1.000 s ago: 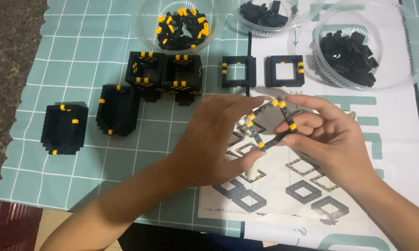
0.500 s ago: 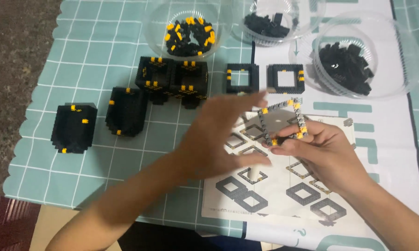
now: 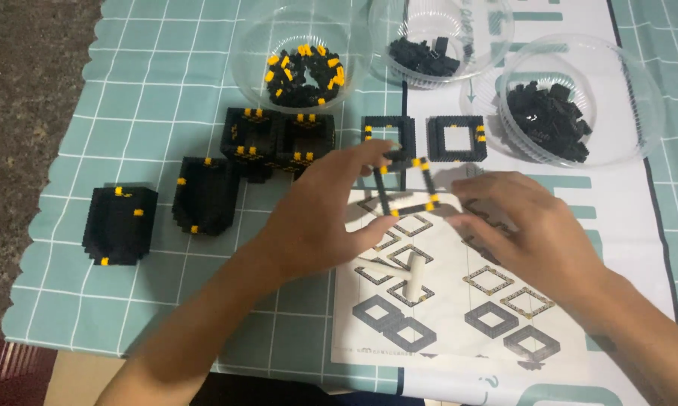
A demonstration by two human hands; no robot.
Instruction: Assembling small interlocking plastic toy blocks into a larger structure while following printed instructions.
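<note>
Head view: the left hand [image 3: 316, 218] now pinches the square black-and-yellow frame [image 3: 405, 188] alone, fingers closed on its near edge; 0.5 s ago the right hand [image 3: 531, 229] held it; that hand has let go and hovers open just right of it; the frame has passed from right to left, above the instruction sheet [image 3: 459, 316]; 2 finished frames [image 3: 425, 137] lie just beyond.

We are holding a square black-and-yellow brick frame [image 3: 405, 186] up in our left hand [image 3: 316, 218] — fingers pinching its left edge — while our right hand [image 3: 531, 229] is hovering open just beside it. Below, a cream tool [image 3: 405, 272] is lying on the instruction sheet [image 3: 459, 316]; three clear bowls [image 3: 579, 101] are sitting along the table [image 3: 166, 83].
</note>
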